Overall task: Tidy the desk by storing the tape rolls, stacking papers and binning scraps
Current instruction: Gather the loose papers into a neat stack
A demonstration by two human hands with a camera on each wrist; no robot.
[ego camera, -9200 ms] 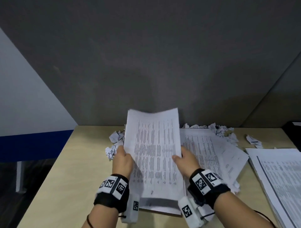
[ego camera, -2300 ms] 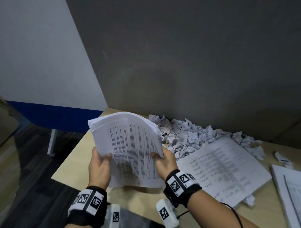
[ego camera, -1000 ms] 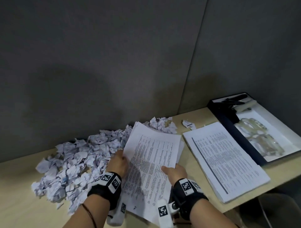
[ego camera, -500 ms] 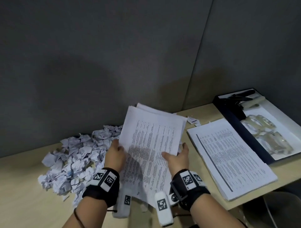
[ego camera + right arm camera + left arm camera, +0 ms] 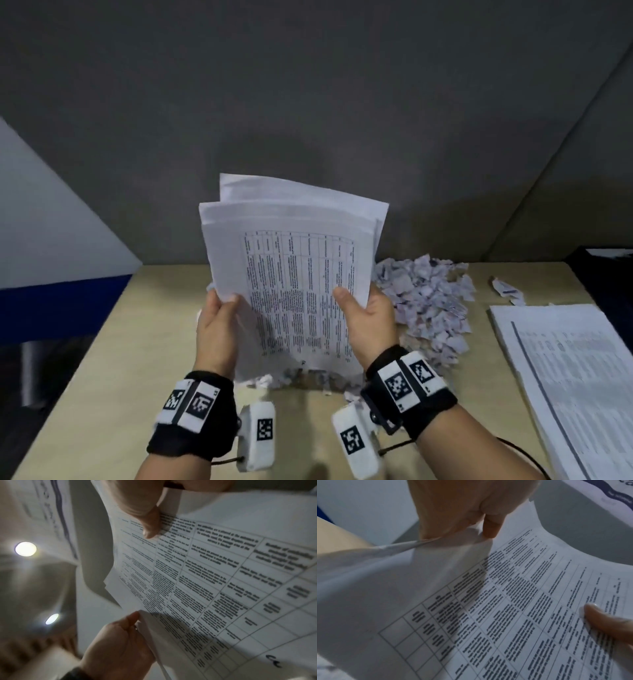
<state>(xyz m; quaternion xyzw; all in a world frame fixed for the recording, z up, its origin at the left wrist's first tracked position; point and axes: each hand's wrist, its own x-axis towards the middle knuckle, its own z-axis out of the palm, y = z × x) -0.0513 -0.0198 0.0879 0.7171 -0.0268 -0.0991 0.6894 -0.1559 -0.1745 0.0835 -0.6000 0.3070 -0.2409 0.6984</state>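
A sheaf of printed papers (image 5: 294, 274) stands upright above the desk, its lower edge near the desk top. My left hand (image 5: 219, 318) grips its left edge and my right hand (image 5: 368, 315) grips its right edge, thumbs on the front sheet. The left wrist view shows the printed sheet (image 5: 505, 608) with my left hand (image 5: 471, 513) pinching its edge. The right wrist view shows the same sheaf of papers (image 5: 214, 574) with my right thumb pressed on it. A heap of crumpled paper scraps (image 5: 428, 301) lies behind and to the right of the papers. No tape rolls are in view.
A neat stack of printed papers (image 5: 568, 377) lies at the desk's right. One loose scrap (image 5: 508, 291) sits behind it. A dark tray's corner (image 5: 603, 263) shows at far right. Grey partition walls close the back. The desk's left edge (image 5: 85, 359) drops to the floor.
The papers have been raised more upright between both hands. My head has turned left, so the tray with the tape rolls has left the view and the scrap heap now shows right of the papers.
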